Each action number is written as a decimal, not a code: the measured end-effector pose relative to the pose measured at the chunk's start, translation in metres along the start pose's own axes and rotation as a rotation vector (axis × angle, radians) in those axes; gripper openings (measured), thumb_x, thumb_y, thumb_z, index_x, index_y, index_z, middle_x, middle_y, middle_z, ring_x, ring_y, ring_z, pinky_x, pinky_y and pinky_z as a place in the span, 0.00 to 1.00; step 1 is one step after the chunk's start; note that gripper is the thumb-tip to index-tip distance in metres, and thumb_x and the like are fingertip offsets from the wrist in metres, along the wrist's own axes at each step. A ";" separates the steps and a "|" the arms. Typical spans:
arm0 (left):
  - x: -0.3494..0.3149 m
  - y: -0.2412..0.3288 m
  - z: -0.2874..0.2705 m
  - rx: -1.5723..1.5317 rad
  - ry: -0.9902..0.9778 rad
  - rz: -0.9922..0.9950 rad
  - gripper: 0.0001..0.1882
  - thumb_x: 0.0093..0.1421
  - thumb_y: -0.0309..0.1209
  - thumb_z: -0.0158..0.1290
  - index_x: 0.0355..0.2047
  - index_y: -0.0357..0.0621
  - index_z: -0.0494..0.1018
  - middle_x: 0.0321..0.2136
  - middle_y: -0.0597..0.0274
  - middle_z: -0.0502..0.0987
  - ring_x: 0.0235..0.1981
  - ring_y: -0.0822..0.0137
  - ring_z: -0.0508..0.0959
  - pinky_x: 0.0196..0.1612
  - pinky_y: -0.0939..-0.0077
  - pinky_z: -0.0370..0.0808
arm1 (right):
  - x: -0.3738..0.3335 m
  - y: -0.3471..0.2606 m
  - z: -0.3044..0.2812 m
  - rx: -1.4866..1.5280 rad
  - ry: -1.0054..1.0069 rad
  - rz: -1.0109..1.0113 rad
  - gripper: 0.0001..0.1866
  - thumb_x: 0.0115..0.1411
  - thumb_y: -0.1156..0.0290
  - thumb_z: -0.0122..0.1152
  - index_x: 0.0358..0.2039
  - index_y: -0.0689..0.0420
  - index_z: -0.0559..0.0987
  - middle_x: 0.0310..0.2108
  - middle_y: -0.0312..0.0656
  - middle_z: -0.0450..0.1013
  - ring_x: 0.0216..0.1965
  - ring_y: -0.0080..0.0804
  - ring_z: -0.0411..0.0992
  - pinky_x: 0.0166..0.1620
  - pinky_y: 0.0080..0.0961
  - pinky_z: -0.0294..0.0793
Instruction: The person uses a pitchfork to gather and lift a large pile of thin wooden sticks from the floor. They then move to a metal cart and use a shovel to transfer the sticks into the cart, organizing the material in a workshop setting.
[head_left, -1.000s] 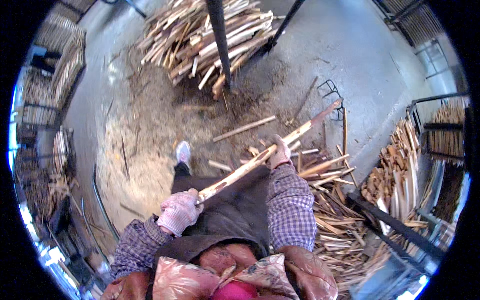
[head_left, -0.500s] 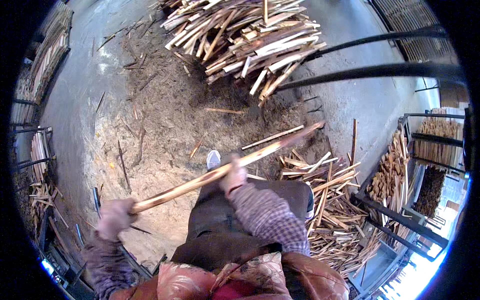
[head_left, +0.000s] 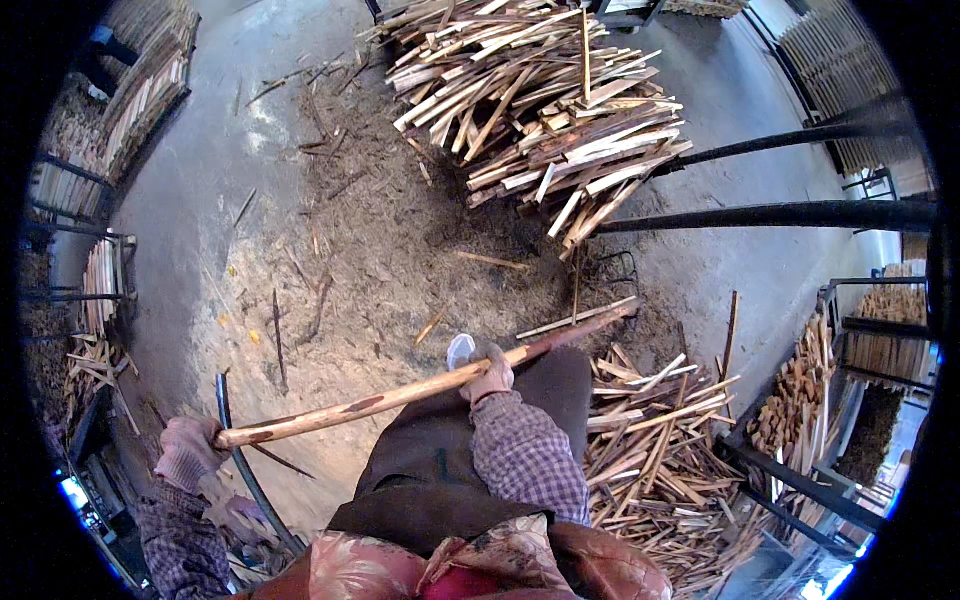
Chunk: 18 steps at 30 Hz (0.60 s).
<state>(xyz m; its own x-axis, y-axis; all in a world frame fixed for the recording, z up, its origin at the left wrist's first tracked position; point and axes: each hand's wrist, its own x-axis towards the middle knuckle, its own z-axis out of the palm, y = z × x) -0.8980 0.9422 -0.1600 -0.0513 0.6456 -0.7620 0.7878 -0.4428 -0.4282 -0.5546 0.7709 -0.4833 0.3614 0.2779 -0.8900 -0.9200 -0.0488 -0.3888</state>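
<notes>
A long, partly peeled wooden stick [head_left: 370, 403] slants across in front of my body, pale with dark bark patches. My left hand [head_left: 190, 452], in a light glove, is closed round its lower left end. Further along, my right hand [head_left: 490, 373], also gloved, grips the stick past its middle. The darker, bark-covered far end reaches up and right beyond that hand, above my right thigh. Just beyond my right hand, the tip of a white shoe [head_left: 460, 350] shows on the floor.
A big heap of split sticks [head_left: 560, 120] lies ahead, with black metal bars [head_left: 760, 216] running right from it. Beside my right leg is another pile of sticks [head_left: 660, 440]. Sawdust and bark scraps [head_left: 380, 290] cover the floor. A dark curved bar [head_left: 250, 480] stands near my left hand.
The stick has shifted toward the lower left, and my left hand with it. My right hand is a little lower and further right. The whole scene has slid right and down in view.
</notes>
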 end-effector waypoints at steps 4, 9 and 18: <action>0.018 0.012 0.023 -0.008 -0.059 0.035 0.17 0.43 0.48 0.56 0.32 0.57 0.75 0.29 0.58 0.77 0.33 0.59 0.77 0.35 0.68 0.74 | -0.005 -0.009 -0.015 -0.173 -0.052 -0.204 0.11 0.47 0.63 0.59 0.25 0.58 0.72 0.21 0.40 0.69 0.24 0.36 0.68 0.32 0.31 0.70; 0.062 0.111 0.014 -0.112 -0.058 0.149 0.17 0.45 0.47 0.54 0.33 0.53 0.74 0.28 0.58 0.77 0.31 0.56 0.77 0.35 0.64 0.73 | 0.034 -0.090 -0.046 -0.107 0.006 -0.438 0.15 0.51 0.59 0.50 0.23 0.60 0.70 0.20 0.46 0.69 0.24 0.41 0.70 0.32 0.37 0.72; 0.087 0.404 -0.028 -0.502 0.318 0.850 0.17 0.52 0.44 0.51 0.28 0.41 0.69 0.20 0.52 0.73 0.24 0.54 0.75 0.29 0.63 0.71 | 0.044 -0.164 -0.060 0.027 -0.004 -0.322 0.12 0.50 0.63 0.54 0.18 0.58 0.70 0.18 0.43 0.65 0.20 0.37 0.66 0.27 0.32 0.69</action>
<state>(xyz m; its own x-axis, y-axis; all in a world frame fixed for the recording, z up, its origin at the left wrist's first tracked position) -0.5671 0.8363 -0.3859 0.7482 0.4083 -0.5230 0.6571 -0.5657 0.4983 -0.3787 0.7333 -0.4725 0.6341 0.2791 -0.7211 -0.7621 0.0677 -0.6439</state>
